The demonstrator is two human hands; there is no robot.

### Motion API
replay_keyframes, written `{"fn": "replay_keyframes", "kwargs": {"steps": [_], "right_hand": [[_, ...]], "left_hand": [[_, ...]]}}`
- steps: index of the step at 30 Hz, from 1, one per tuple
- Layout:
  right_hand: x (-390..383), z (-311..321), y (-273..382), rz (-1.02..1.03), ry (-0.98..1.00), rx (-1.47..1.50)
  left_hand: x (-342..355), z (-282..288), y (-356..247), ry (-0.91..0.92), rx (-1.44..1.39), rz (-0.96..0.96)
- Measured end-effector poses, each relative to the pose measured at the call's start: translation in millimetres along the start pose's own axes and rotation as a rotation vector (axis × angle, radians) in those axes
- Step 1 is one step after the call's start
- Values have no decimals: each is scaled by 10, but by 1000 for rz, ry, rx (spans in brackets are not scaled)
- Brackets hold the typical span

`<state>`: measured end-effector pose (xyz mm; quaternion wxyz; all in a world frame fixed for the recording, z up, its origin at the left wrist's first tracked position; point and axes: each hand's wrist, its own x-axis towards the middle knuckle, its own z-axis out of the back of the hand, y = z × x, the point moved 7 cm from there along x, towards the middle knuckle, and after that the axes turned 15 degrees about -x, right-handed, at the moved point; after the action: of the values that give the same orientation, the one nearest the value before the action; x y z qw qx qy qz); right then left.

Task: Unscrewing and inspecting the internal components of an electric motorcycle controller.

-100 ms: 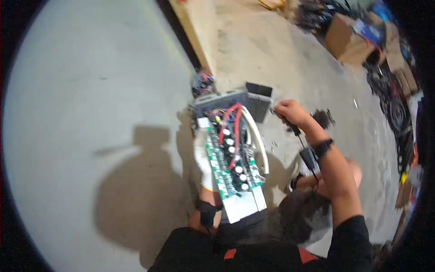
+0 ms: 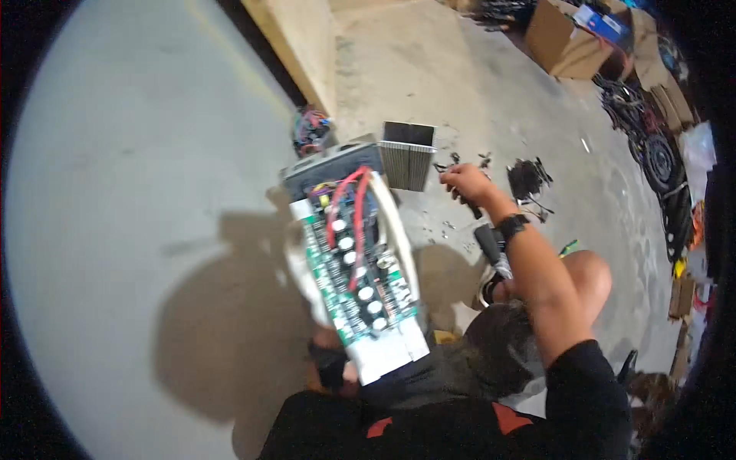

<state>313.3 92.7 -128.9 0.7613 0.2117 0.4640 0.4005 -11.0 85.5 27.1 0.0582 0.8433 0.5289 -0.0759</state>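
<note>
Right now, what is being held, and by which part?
The gloved left hand holds the circuit-board assembly along its left long side, fingers hidden. The right hand seems to grip something dark; where cannot be told.

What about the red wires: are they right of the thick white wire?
No, in the picture the red wires run over the circuit board, left of the thick white wire.

The camera sits on the person's head, the left one of two. It looks down past the black shirt [image 2: 437,431] at the floor [image 2: 498,92]. The board [image 2: 337,282] is close to it, and the box [image 2: 548,38] is far off. Its round, wide view bends straight lines and has dark corners.
</note>
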Motion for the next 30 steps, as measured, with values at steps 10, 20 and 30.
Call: {"fn": "replay_keyframes", "kwargs": {"steps": [10, 20, 30], "right_hand": [[341, -1572, -2565, -289, -139, 117], [568, -1609, -2022, -41, -257, -444], [681, -1669, -1892, -49, -176, -662]], "left_hand": [[-85, 122, -66, -67, -1, -85], [-70, 109, -139, -134, 25, -135], [-43, 177, -81, -206, 28, -157]]}}
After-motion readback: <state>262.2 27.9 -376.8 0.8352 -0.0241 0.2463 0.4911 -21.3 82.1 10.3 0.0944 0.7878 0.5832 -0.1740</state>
